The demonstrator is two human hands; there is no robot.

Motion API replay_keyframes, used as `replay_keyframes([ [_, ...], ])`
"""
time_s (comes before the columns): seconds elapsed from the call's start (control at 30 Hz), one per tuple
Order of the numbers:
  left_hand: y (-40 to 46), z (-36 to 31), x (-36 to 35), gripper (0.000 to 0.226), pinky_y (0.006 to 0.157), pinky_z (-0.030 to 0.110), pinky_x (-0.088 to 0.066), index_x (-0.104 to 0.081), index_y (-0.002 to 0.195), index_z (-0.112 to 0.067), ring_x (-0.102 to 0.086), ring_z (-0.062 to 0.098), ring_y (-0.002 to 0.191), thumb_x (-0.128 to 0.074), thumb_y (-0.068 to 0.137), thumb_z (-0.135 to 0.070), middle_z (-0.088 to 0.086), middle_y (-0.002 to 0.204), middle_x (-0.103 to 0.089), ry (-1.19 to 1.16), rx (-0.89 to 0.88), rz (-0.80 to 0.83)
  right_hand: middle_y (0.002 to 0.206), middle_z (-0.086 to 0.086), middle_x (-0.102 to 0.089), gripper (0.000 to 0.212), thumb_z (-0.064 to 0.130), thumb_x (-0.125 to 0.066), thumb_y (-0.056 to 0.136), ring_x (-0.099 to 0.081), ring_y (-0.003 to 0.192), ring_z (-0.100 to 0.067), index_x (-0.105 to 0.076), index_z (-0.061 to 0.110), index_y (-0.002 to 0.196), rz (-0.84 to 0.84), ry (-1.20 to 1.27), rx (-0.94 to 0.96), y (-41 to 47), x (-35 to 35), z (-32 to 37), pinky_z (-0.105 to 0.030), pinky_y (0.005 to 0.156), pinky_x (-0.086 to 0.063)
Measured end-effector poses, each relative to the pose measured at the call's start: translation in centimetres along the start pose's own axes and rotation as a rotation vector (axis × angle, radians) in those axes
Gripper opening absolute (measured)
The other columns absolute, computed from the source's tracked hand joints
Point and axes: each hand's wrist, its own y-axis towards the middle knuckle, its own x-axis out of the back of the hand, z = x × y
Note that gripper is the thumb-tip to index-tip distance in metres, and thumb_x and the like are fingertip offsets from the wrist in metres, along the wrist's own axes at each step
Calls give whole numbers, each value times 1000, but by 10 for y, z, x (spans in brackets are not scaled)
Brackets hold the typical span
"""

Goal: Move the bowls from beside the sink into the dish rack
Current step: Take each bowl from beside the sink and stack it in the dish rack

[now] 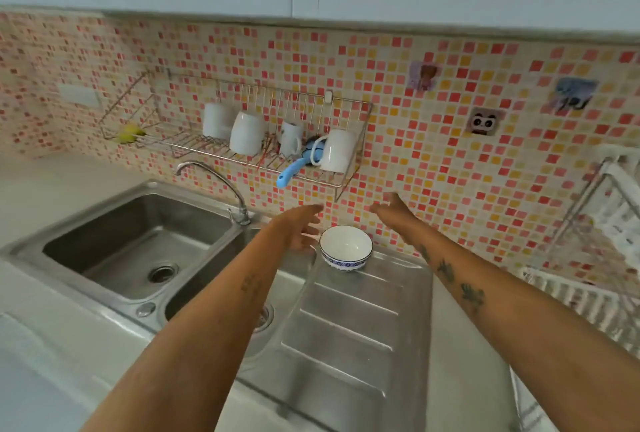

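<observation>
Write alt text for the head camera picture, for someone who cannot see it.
A person's left hand and right hand, both open, reach toward a white bowl with a blue patterned band on the steel draining board beside a sink. Above, a wall rack holds white mugs against mosaic tiles.
</observation>
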Motion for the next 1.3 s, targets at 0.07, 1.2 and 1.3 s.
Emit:
replay_keyframes([
  [0.07,21,21,8,41,60,30,-43,-55,93,-8,-45,17,60,-52,94,-49,7,77,-48,0,96,-8,158,-7,-26,78,29,-58,91,-40,137,-30,-13,13,153,7,31,-91,17,-16,-25,-39,105,-39],
  [1.2,221,100,-39,55,91,61,-51,-43,141,-10,-47,43,126,-39,90,10,13,144,-45,-306,23,-171,145,-7,-39,70,-11,-45,85,-41,131,-32,-36,26,143,-99,544,-377,137,-113,-158,-41,90,-49],
  [1.3,212,99,-38,57,90,58,-53,-43,141,-11,-48,41,126,-40,89,11,12,143,-46,-326,2,-184,143,-8,-40,74,-14,-48,82,-42,130,-33,-37,25,143,-112,557,-347,129,-108,-153,-43,92,-53],
])
